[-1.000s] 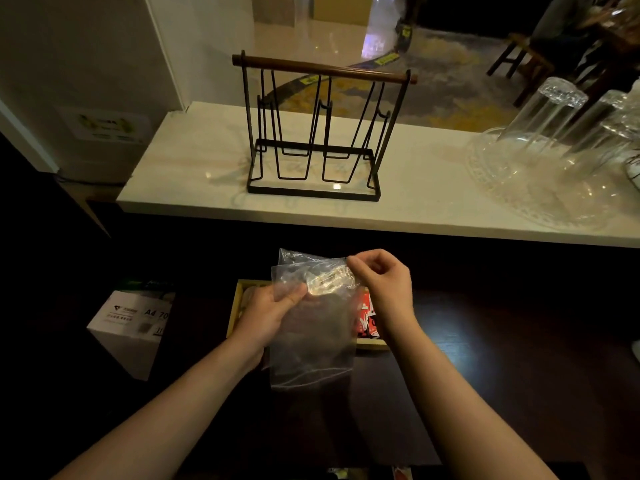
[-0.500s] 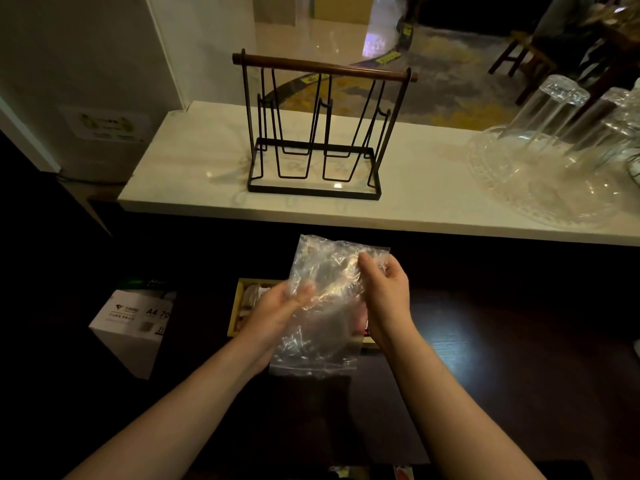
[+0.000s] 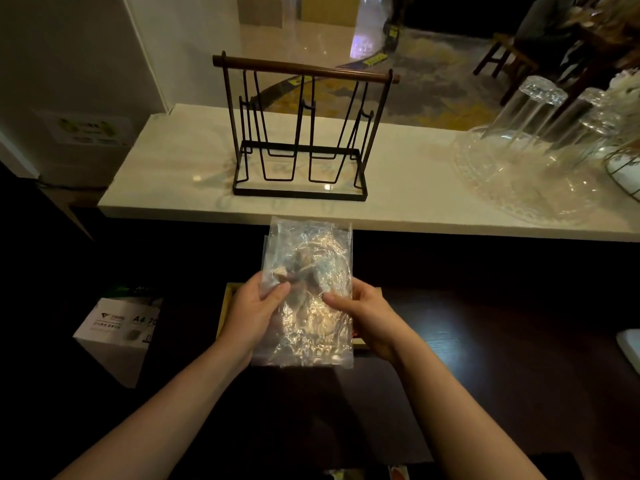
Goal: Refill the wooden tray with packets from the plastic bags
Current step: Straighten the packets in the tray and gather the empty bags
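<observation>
I hold a clear, crinkled plastic bag (image 3: 311, 292) upright over the dark lower counter. My left hand (image 3: 254, 313) pinches its left edge between thumb and fingers. My right hand (image 3: 369, 317) grips its right edge, thumb on the front. Dark shapes show dimly through the film; whether they are packets I cannot tell. The wooden tray (image 3: 227, 306) lies behind the bag and is mostly hidden; only its pale left rim and a sliver of its right rim show.
A black wire rack with a wooden bar (image 3: 301, 133) stands on the white raised counter (image 3: 166, 174). Upturned glasses on a clear platter (image 3: 540, 147) sit at the right. A white A4 paper box (image 3: 117, 334) sits lower left. A white object (image 3: 630, 344) pokes in at the right edge.
The bag, first folded over at its top, has been straightened and stands taller. Both hands slid down from the top to grip its sides at mid-height.
</observation>
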The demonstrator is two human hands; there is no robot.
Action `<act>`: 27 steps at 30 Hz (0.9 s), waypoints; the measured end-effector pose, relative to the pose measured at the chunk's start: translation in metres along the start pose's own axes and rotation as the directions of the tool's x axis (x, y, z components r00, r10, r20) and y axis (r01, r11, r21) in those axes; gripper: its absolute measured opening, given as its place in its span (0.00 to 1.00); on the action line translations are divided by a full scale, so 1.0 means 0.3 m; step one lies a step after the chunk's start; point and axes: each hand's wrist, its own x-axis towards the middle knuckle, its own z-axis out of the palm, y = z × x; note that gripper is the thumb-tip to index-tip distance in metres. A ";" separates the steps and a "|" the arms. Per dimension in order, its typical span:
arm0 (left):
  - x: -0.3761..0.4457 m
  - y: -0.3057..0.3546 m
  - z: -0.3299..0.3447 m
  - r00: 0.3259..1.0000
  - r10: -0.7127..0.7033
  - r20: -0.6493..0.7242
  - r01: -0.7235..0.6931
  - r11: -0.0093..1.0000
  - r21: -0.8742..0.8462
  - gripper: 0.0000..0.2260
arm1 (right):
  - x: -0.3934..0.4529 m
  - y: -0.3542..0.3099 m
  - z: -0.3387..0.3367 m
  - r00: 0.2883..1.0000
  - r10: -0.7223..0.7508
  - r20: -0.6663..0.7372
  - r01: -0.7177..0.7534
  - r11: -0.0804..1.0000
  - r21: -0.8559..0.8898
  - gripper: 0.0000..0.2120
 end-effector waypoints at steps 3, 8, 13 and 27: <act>0.004 0.000 -0.004 0.999 0.015 0.037 -0.013 0.999 -0.047 0.09 | -0.005 -0.001 -0.013 0.998 0.030 0.055 -0.028 0.999 -0.025 0.14; -0.004 0.036 -0.006 0.988 -0.049 0.145 0.075 0.980 -0.183 0.09 | -0.022 -0.016 -0.026 0.994 -0.086 0.072 0.081 0.994 0.073 0.11; 0.000 0.048 -0.053 0.923 -0.253 0.289 0.353 0.856 -0.379 0.14 | -0.004 -0.015 -0.053 0.971 -0.236 0.022 0.237 0.964 -0.121 0.19; -0.029 -0.035 0.023 0.876 -0.456 0.159 0.483 0.833 -0.269 0.07 | 0.009 0.003 -0.068 0.977 -0.181 -0.113 0.198 0.966 0.164 0.19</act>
